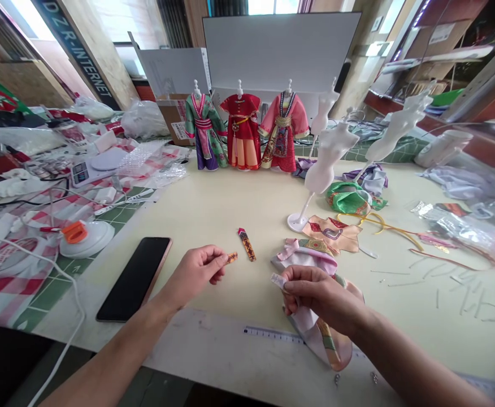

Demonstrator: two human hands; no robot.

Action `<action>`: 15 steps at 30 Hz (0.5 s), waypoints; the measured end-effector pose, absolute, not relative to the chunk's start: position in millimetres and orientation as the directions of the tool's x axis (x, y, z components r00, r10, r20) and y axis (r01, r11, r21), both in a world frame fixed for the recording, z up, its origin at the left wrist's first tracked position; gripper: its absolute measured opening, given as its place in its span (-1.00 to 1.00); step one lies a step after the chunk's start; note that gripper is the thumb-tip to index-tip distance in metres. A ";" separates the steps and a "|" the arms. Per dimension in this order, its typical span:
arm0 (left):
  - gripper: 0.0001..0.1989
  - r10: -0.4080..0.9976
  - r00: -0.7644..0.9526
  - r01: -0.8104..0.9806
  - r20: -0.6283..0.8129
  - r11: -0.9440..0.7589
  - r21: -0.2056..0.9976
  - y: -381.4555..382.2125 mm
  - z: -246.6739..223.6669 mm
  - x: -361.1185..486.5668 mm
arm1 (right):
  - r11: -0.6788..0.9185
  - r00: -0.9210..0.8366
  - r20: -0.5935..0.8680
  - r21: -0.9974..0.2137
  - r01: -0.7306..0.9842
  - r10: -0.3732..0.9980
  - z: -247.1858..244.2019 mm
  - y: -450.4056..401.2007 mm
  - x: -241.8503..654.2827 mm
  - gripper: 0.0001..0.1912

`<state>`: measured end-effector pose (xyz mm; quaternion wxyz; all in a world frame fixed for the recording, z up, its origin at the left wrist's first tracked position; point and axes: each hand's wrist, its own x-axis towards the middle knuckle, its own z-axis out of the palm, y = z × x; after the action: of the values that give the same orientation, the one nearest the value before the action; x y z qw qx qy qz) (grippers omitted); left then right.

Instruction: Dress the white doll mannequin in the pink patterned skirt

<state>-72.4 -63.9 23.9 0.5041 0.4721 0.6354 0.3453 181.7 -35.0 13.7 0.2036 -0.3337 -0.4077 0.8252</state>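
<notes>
Left hand (199, 274) pinched nearly shut on a small patterned trim strip (231, 258), held clear of the cream counter (213, 215); matching strip (247, 246) lying just beyond. Right hand (321, 294) gripping the folded edge of a pink doll's garment (304, 254), its length draped toward the near edge. Fingertip pinches, suited to such light pieces. Black phone (134, 278) off to the left, away from the work.
</notes>
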 end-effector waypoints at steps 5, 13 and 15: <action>-0.74 0.944 -0.141 0.136 -0.299 0.317 0.938 -39.8 18.1 -84.2 | -0.567 -0.664 -0.401 -0.823 -0.042 0.631 12.1 -35.1 182.7 -0.85; -0.70 0.936 -0.061 0.154 -0.346 0.351 0.923 -26.9 15.7 -88.8 | -0.560 -0.638 -0.431 -0.829 -0.001 0.638 12.9 -38.9 181.4 -0.85; -0.73 0.931 0.041 0.218 -0.363 0.346 0.912 -28.6 23.0 -90.1 | -0.561 -0.629 -0.434 -0.828 -0.003 0.644 12.2 -39.0 181.6 -0.84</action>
<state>-90.1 -28.6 23.0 0.5475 0.4701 0.6110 0.3254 181.6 -39.0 12.2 0.2029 -0.3797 -0.4222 0.7977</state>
